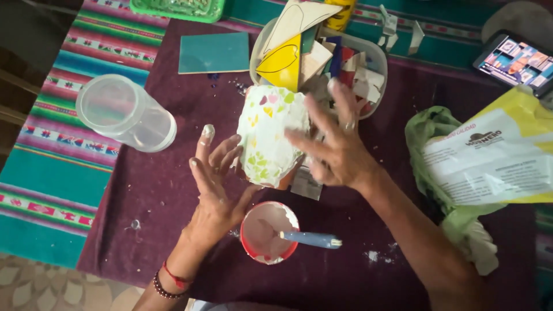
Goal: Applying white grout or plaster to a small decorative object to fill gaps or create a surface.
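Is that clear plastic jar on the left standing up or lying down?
Lying down: the clear plastic jar rests on its side on the striped cloth, its open mouth facing left.

Both hands [216, 184] [334, 147] open, fingers spread

purple cloth [173, 190] over striped table [52, 173] (grout-speckled), clear jar [124, 113], teal tile [213, 53], red cup [268, 232], phone [515, 62]

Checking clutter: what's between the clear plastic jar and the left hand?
Nothing: head view shows only bare purple cloth between the clear jar and the left hand.
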